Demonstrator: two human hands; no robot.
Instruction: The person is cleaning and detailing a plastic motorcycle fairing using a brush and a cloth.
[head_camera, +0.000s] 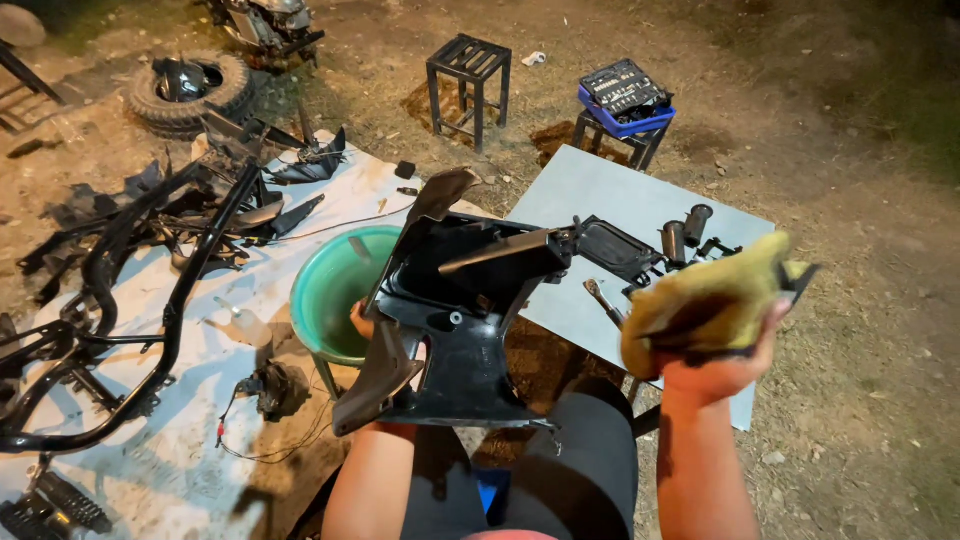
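The person's left hand (366, 322) grips a black plastic scooter fairing panel (460, 320) from behind, so only a thumb and a knuckle show at the panel's left edge; the fingers are closed on it, though how they wrap cannot be seen. The panel is held upright above the person's dark-clad knees. Just left of and behind the panel stands a green basin (330, 290), its right side hidden by the panel. The right hand (722, 362), to the right of the panel, is clenched around a yellow rag (705, 300) with dark smears; the rag covers most of the fingers. Behind the panel lies a pale grey board (600, 190) with small dark parts on it, blurred and hard to identify. Farther behind the panel, a blue tray holding a black tool case (627, 98) sits on a stool; its contents are too small to make out. Left of the panel, a black frame (150, 300) lies on a white sheet (200, 400), cut off by the picture's edge.
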